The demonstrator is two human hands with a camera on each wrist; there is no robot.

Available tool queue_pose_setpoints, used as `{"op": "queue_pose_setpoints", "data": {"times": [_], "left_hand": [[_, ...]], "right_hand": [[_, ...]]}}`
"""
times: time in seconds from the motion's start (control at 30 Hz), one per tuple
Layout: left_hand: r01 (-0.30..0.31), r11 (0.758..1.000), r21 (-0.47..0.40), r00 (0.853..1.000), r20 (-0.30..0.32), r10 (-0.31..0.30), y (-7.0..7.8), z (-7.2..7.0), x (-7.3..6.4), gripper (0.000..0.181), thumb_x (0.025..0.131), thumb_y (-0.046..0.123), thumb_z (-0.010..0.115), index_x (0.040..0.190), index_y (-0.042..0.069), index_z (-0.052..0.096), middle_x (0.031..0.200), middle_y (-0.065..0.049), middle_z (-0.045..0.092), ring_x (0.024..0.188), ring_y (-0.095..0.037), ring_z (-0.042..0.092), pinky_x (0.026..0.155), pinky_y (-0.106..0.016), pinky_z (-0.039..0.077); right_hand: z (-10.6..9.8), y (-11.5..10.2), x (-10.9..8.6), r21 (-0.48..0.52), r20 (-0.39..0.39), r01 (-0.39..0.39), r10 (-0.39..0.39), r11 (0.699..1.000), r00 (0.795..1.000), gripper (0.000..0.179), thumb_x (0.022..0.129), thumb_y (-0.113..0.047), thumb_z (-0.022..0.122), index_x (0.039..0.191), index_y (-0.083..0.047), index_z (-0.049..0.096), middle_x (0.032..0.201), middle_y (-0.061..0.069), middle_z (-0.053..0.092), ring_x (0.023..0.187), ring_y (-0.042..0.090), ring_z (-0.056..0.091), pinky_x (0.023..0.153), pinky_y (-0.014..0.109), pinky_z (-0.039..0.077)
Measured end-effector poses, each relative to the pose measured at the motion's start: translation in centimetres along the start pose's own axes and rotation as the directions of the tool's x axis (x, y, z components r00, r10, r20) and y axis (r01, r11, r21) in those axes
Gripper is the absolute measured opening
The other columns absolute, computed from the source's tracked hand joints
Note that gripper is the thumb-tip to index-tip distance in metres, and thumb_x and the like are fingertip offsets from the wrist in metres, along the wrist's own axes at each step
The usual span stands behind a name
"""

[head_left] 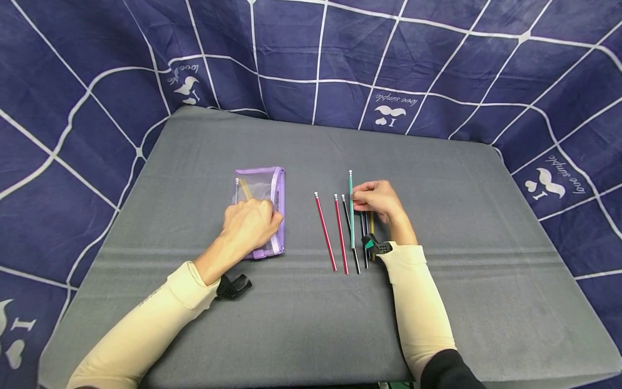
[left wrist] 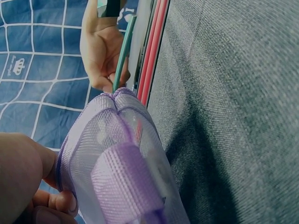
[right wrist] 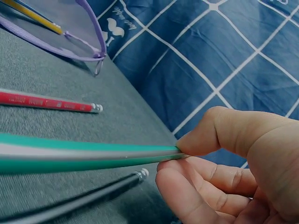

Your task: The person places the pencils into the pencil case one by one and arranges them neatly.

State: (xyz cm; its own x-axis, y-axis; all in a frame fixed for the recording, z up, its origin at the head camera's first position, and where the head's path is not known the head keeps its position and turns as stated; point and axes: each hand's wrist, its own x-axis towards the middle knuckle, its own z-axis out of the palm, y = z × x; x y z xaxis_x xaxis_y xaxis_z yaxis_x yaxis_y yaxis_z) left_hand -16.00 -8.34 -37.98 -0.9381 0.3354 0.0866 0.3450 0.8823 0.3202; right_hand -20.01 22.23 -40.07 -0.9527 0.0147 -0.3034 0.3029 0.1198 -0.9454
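My left hand [head_left: 250, 224] grips the side of a purple-edged mesh pencil pouch [head_left: 281, 216], whose mouth gapes toward the right in the left wrist view. Inside it a yellow pencil [right wrist: 39, 18] and another pencil beside it show through the mesh. Between thumb and fingers of my right hand [head_left: 381, 201] is a green pencil [head_left: 352, 227], pinched near its upper end and apparently raised off the table. Two red pencils [head_left: 341, 235] lie left of it, and a black pencil [head_left: 345, 208] passes partly beneath it.
More dark pencils [head_left: 364, 227] and a yellow pencil [head_left: 372, 221] lie under my right hand and wrist, partly hidden. Everything rests on a grey cloth-covered table [head_left: 301, 324]. A blue gridded curtain [head_left: 291, 59] hangs behind and at both sides.
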Motion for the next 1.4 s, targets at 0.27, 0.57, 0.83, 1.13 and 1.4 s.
{"op": "queue_pose_setpoints", "data": {"times": [0.27, 0.57, 0.83, 1.13, 1.4], "left_hand": [[-0.007, 1.000, -0.003, 1.000, -0.009, 0.007, 0.0, 0.2, 0.0, 0.029, 0.085, 0.025, 0.050, 0.059, 0.014, 0.046, 0.056, -0.006, 0.051, 0.051, -0.030, 0.052, 0.047, -0.049, 0.041], [-0.003, 1.000, -0.001, 1.000, 0.000, 0.003, 0.0, 0.2, 0.0, 0.029, 0.086, 0.025, 0.049, 0.059, 0.014, 0.047, 0.057, -0.006, 0.052, 0.053, -0.030, 0.053, 0.049, -0.050, 0.042], [-0.005, 1.000, 0.004, 1.000, -0.010, 0.005, 0.0, 0.2, 0.0, 0.030, 0.086, 0.025, 0.049, 0.058, 0.014, 0.046, 0.056, -0.006, 0.051, 0.052, -0.030, 0.052, 0.048, -0.050, 0.042], [0.000, 1.000, 0.007, 1.000, -0.011, 0.000, 0.0, 0.1, -0.1, 0.028, 0.085, 0.025, 0.049, 0.059, 0.014, 0.046, 0.057, -0.006, 0.052, 0.053, -0.031, 0.053, 0.049, -0.050, 0.042], [0.003, 1.000, 0.007, 1.000, -0.003, -0.003, 0.1, 0.0, -0.1, 0.028, 0.085, 0.025, 0.049, 0.059, 0.014, 0.047, 0.056, -0.006, 0.052, 0.053, -0.030, 0.054, 0.049, -0.050, 0.042]], "right_hand": [[1.4, -0.3, 0.3, -0.009, -0.002, 0.000, 0.000, 1.000, 1.000, 0.028, 0.082, 0.010, 0.056, 0.109, 0.018, 0.057, 0.070, 0.004, 0.066, 0.061, 0.011, 0.066, 0.062, 0.025, 0.055], [3.3, -0.5, 0.6, -0.008, 0.019, -0.005, 0.005, 1.000, 1.000, 0.025, 0.082, 0.010, 0.057, 0.106, 0.016, 0.059, 0.069, 0.005, 0.066, 0.061, 0.011, 0.065, 0.062, 0.025, 0.055], [4.9, -0.6, 0.8, -0.005, 0.039, -0.004, 0.004, 1.000, 0.999, 0.025, 0.082, 0.009, 0.058, 0.106, 0.016, 0.060, 0.071, 0.007, 0.065, 0.061, 0.012, 0.066, 0.063, 0.026, 0.056], [6.5, -0.9, 1.0, 0.018, 0.060, -0.006, 0.005, 1.000, 0.998, 0.023, 0.082, 0.010, 0.058, 0.104, 0.015, 0.061, 0.071, 0.007, 0.066, 0.061, 0.012, 0.066, 0.063, 0.026, 0.056], [8.0, -1.1, 1.2, 0.034, 0.070, -0.007, 0.005, 0.999, 0.998, 0.023, 0.083, 0.011, 0.059, 0.105, 0.017, 0.061, 0.072, 0.009, 0.066, 0.061, 0.013, 0.066, 0.063, 0.026, 0.056]]}}
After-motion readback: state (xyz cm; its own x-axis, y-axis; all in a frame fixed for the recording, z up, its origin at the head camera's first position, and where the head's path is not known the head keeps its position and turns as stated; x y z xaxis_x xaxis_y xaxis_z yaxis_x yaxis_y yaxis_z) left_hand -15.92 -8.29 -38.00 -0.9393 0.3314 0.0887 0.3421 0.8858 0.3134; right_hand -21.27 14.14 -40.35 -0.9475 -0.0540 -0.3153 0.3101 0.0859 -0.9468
